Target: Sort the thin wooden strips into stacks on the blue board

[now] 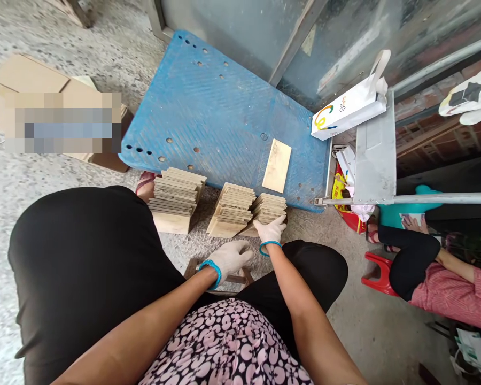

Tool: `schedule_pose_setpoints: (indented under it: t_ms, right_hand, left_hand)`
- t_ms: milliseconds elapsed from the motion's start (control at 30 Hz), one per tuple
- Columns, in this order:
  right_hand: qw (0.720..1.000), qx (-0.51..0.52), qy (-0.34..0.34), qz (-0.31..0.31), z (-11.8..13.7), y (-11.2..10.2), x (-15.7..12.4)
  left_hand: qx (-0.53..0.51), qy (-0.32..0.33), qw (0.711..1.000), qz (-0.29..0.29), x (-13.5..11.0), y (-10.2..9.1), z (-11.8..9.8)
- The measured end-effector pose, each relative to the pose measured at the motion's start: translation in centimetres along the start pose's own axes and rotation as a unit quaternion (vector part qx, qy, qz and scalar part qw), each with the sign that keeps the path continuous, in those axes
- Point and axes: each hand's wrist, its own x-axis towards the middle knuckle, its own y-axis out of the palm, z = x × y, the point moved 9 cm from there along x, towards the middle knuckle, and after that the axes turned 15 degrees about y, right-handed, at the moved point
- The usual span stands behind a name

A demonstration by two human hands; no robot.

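Thin boards (pixel 178 200) sat in three uneven stacks, eleven to one o'clock of the sitter, and there, the right hand (pixel 271 231) touched the one-o'clock stack, gripping or not, I couldn't tell! The left hand (pixel 229 259) hovered empty, fingers loosely curled. Handling that stack seemed the step, wanting steady fingers next. Beyond, a blue platform (pixel 212 112) bore one lone board (pixel 277 166); the right knee (pixel 323 270) crowded two o'clock.
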Motion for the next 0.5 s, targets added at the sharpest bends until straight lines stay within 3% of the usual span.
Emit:
schedule_pose_setpoints:
  t_ms: [167,500]
  right_hand:
    - [0.997,0.051,0.047,-0.027,-0.9,-0.7,-0.4]
    - [0.996,0.077,0.026,-0.024,-2.3,-2.4,-1.9]
  left_hand:
    - [0.028,-0.010,0.999,0.016,0.0,-0.1,-0.2]
    - [0.083,-0.031,0.995,0.046,0.0,0.0,0.2]
